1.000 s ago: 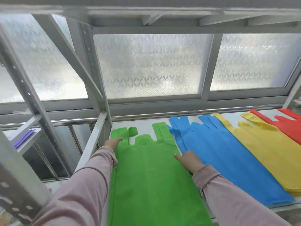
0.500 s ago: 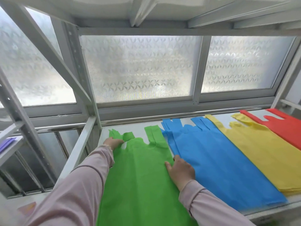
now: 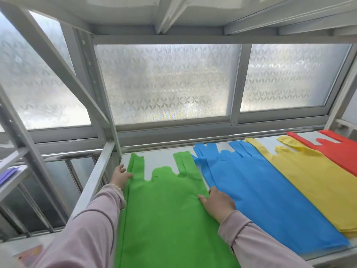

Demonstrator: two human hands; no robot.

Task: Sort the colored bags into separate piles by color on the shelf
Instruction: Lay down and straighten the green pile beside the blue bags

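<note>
A green bag (image 3: 166,209) lies flat at the left end of the white shelf (image 3: 160,159), its handles pointing at the window. My left hand (image 3: 120,176) holds its left edge just below the left handle. My right hand (image 3: 217,205) presses flat on its right edge, where it meets the blue pile (image 3: 258,192). Right of the blue bags lies the yellow pile (image 3: 316,182). The red pile (image 3: 342,151) sits at the far right, partly cut off by the frame.
A white metal upright and side rail (image 3: 96,178) border the shelf on the left. A frosted window (image 3: 166,84) stands behind it. An upper shelf (image 3: 193,14) hangs overhead. On a lower shelf to the left lies something purple (image 3: 9,173).
The folded left handle of the green bag now lies straight. My left hand slid to the bag's left edge, and my right hand stayed on its right edge. The view tilted upward.
</note>
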